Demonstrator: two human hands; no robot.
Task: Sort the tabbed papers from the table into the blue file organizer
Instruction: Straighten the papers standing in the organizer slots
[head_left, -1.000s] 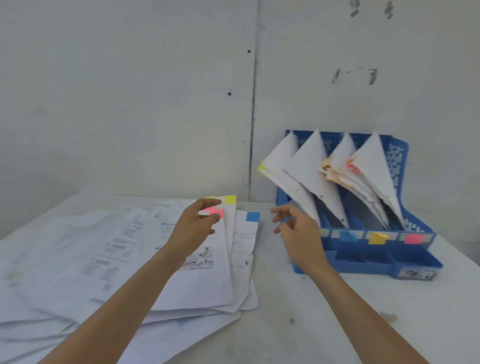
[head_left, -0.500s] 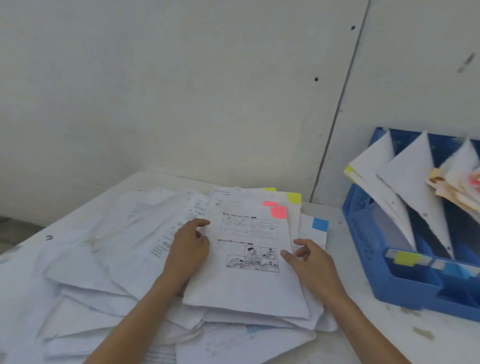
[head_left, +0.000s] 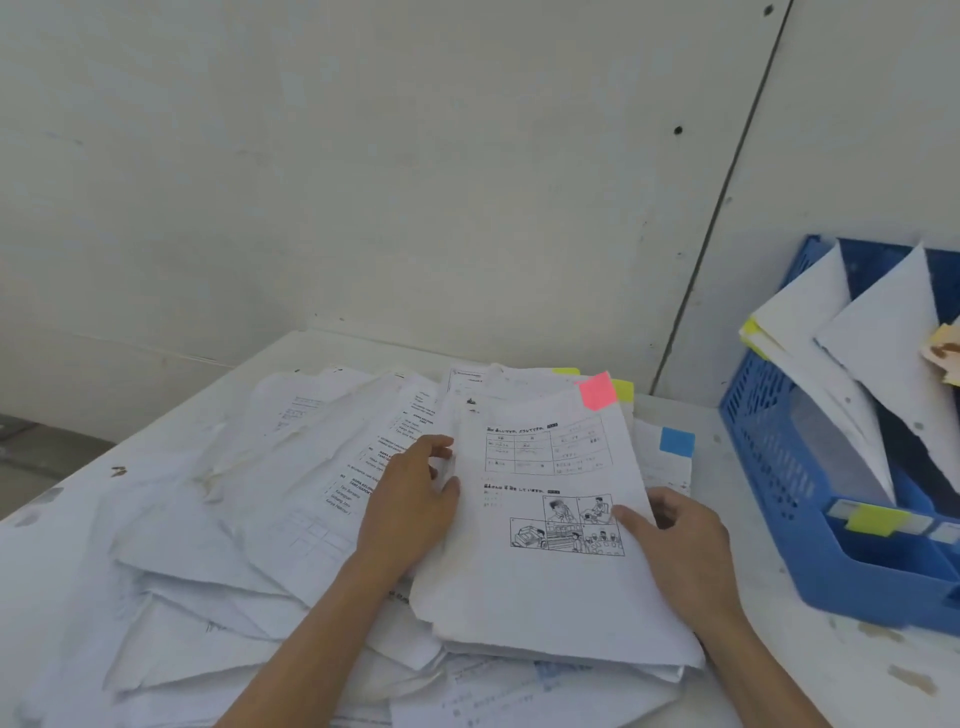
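Note:
A pink-tabbed paper (head_left: 550, 519) with tables and cartoon drawings lies on top of a messy pile of papers (head_left: 249, 525). My left hand (head_left: 410, 499) pinches its left edge between thumb and fingers. My right hand (head_left: 675, 540) grips its right edge, thumb on top over the drawings. Beneath it show a yellow-tabbed sheet (head_left: 623, 387) and a blue-tabbed sheet (head_left: 672, 452). The blue file organizer (head_left: 779, 467) stands at the right with folded papers (head_left: 878, 358) leaning in its slots and a yellow label (head_left: 875, 518) on its front.
The white table (head_left: 810, 675) meets a pale wall (head_left: 415, 182) behind. Loose sheets cover the table's left and middle, reaching the left edge. Small stains mark the table surface near the organizer.
The view has swung left and closer to the pile. Both hands came down from mid-air onto the pink-tabbed paper and took its edges; its top end has lifted slightly.

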